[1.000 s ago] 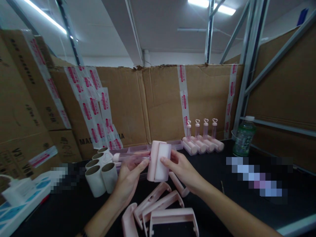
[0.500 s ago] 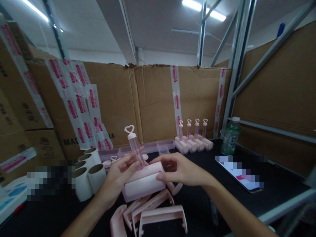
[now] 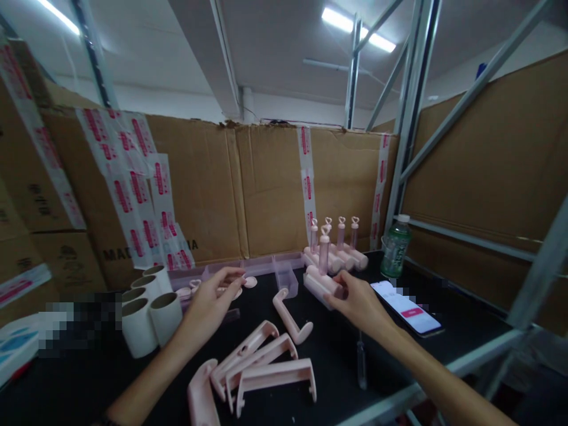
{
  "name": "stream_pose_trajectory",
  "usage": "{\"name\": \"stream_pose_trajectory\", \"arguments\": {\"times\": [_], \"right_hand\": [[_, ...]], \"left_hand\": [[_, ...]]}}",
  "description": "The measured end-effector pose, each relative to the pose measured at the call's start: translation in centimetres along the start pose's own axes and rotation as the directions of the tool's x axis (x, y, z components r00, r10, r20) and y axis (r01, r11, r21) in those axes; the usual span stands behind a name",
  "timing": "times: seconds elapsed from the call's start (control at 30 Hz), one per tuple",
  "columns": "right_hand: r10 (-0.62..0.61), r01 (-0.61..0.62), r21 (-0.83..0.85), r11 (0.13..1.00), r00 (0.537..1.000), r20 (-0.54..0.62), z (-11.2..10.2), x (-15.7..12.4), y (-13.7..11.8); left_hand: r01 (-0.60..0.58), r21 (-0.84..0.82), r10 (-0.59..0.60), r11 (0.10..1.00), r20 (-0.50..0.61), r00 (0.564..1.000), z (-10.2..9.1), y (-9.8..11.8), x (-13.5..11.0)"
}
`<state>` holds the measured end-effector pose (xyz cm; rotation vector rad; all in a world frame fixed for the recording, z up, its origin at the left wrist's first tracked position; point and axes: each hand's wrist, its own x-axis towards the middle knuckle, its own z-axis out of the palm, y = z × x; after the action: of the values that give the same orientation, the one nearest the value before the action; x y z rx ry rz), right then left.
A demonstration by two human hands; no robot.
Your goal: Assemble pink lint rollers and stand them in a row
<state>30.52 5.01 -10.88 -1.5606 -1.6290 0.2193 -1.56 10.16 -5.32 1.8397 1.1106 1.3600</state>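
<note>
Now it's left hand point(image 3: 212, 300) open, right hand point(image 3: 361, 299) clamped on a pink roller unit point(image 3: 316, 286)!
White tubes point(image 3: 138, 328) stand back-left of the pink frames point(image 3: 277, 374); directly beyond those frames the left hand hovers beside pale discs point(image 3: 251, 282); back-right of them, the roller unit, heart-topped tube point(image 3: 324, 258) upright, fronts a matching row point(image 3: 357, 259).

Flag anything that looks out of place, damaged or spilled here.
Nothing looks seriously wrong, and no spill shows. The cardboard wall has a ragged top edge, as if torn. Several pink brackets overlap in a jumble, and a lit phone lies among work items, near the right hand holding a pink unit.
</note>
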Motion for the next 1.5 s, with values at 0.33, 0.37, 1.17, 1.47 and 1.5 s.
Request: {"name": "stream_pose_trajectory", "arguments": {"times": [0.33, 0.37, 1.17, 1.47, 1.5], "right_hand": [[0.017, 0.046, -0.38, 0.924, 0.987, 0.16, 3.3, 3.8, -0.3], [0.013, 0.052, -0.39, 0.92, 0.987, 0.162, 3.5, 4.2, -0.3], [-0.177, 0.292, -0.464, 0.836, 0.945, 0.275, 1.5, 4.0, -6.1], [-0.284, 0.51, -0.348, 0.787, 0.799, 0.53, 9.5, 9.7, -12.0], [-0.261, 0.5, -0.356, 0.79, 0.798, 0.543, 10.6, 10.5, -12.3]], "left_hand": [[-0.067, 0.161, 0.059, 0.985, 0.054, 0.997, 0.0, -1.4, -0.3], [-0.065, 0.163, 0.056, 0.985, 0.059, 0.997, 0.1, -1.7, -0.4], [0.059, 0.997, 0.194, 0.057, -0.069, 0.979, -3.6, 2.6, -2.6], [-0.002, 0.999, -0.078, -0.049, -0.002, 0.997, -5.2, 2.5, -2.4], [-0.01, 0.999, -0.086, -0.048, 0.006, 0.996, -5.3, 2.4, -2.4]]}}
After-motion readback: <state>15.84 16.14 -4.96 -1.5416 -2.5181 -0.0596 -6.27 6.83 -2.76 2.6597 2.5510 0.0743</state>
